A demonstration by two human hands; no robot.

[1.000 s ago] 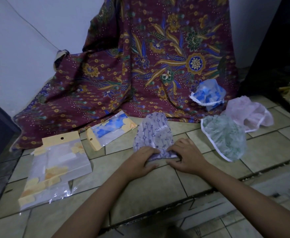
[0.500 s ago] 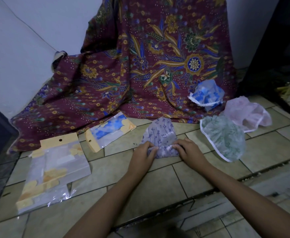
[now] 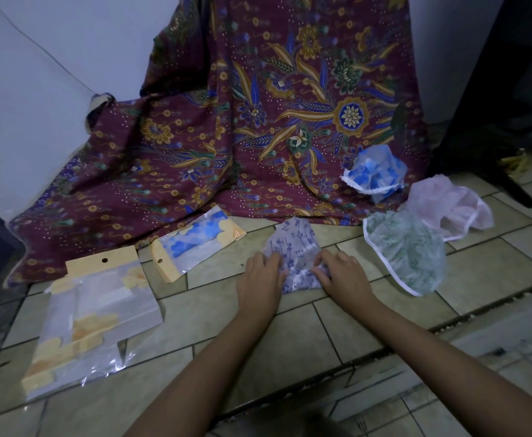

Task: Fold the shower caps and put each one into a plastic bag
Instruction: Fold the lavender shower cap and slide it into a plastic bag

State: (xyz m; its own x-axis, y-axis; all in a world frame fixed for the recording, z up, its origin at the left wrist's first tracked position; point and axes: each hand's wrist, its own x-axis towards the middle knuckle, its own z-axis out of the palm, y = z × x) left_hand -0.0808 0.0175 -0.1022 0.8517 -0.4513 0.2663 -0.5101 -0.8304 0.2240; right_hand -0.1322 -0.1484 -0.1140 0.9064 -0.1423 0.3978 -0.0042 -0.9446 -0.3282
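Here, the fingers (image 3: 270, 260) of the left hand (image 3: 260, 280) curl over the left edge of a lilac shower cap (image 3: 293, 244), and the fingers (image 3: 325, 262) of the right hand (image 3: 344, 276) curl onto its right side, so both hands grip it. The fingertips sink into the bunched film, and exactly how they pinch is hard to make out. The cap lies on the tiled floor (image 3: 290, 335) between the 2 hands. Its far part is spread flat, and its near part is crumpled and partly hidden under the knuckles. The print on it is too dim to read.

Just right of the right hand lies a green shower cap (image 3: 408, 252) with a white rim. Behind it a pink shower cap (image 3: 447, 209) touches it. A blue shower cap (image 3: 375, 171) sits farther back on the batik cloth (image 3: 258, 121), which hangs down the wall and spreads over the floor.

To the left, a bagged blue cap (image 3: 195, 244) lies at the cloth's edge. Nearer the left edge lies a stack of plastic bags (image 3: 91, 313) with yellow headers; how many there are cannot be told. A dark object (image 3: 494, 105) at the right is cut off by the frame.
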